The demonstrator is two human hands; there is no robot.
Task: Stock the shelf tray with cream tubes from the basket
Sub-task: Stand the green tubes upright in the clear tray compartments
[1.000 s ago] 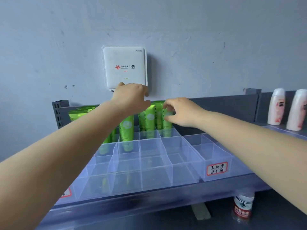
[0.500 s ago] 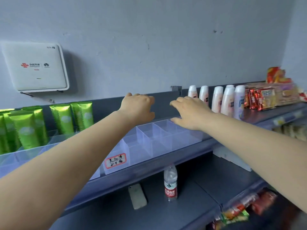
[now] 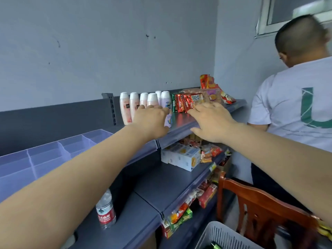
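The clear plastic shelf tray (image 3: 45,155) with divided compartments lies at the left edge on the upper shelf; the part in view holds nothing. A white slotted basket (image 3: 218,236) shows at the bottom right, with a bit of green inside it. Both my arms stretch forward over the shelf. My left hand (image 3: 151,121) hovers in front of the white bottles, fingers loosely bent, holding nothing. Just right of it, my right hand (image 3: 211,121) is spread flat above the shelf's front edge, empty. The green cream tubes on the shelf are out of view.
White and pink bottles (image 3: 134,105) and red snack packs (image 3: 186,103) stand on the upper shelf. A water bottle (image 3: 106,211) and boxes (image 3: 181,156) sit on lower shelves. A wooden chair (image 3: 258,209) and a person in a white shirt (image 3: 294,108) are at the right.
My view has swung right, away from the green tubes and tray towards the bottles, snacks and basket. Both hands let go of the tubes and moved right, empty.
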